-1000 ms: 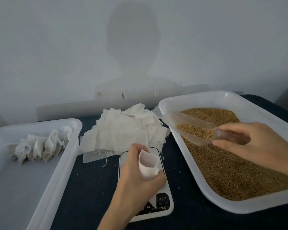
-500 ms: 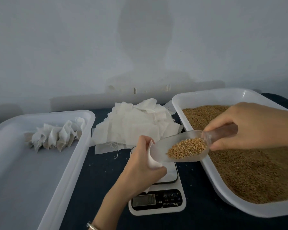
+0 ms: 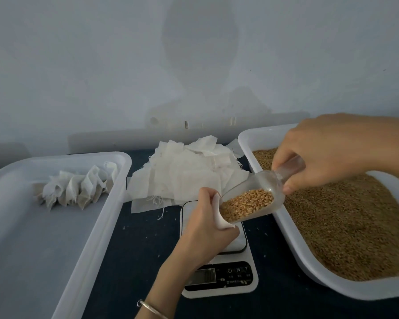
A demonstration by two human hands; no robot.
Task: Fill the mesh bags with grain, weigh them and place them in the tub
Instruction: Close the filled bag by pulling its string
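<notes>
My left hand (image 3: 205, 229) grips a small white mesh bag (image 3: 219, 215) over the white digital scale (image 3: 219, 272), the bag's mouth held open toward the right. My right hand (image 3: 332, 153) holds a clear plastic scoop (image 3: 251, 199) by its handle. The scoop is tilted down to the left, full of golden grain, and its lip is inside the bag's mouth. The white tub of grain (image 3: 355, 222) lies at the right. At the left stands a white tub (image 3: 55, 226) with several filled bags (image 3: 76, 187) in its far corner.
A loose pile of empty white mesh bags (image 3: 184, 173) lies behind the scale on the dark tabletop (image 3: 136, 249). Stray grains dot the cloth around the scale. A pale wall rises right behind the tubs.
My right hand has carried the loaded scoop from over the grain tub leftward and down to the bag, and tipped it into the bag's mouth. My left hand has kept holding the bag over the scale.
</notes>
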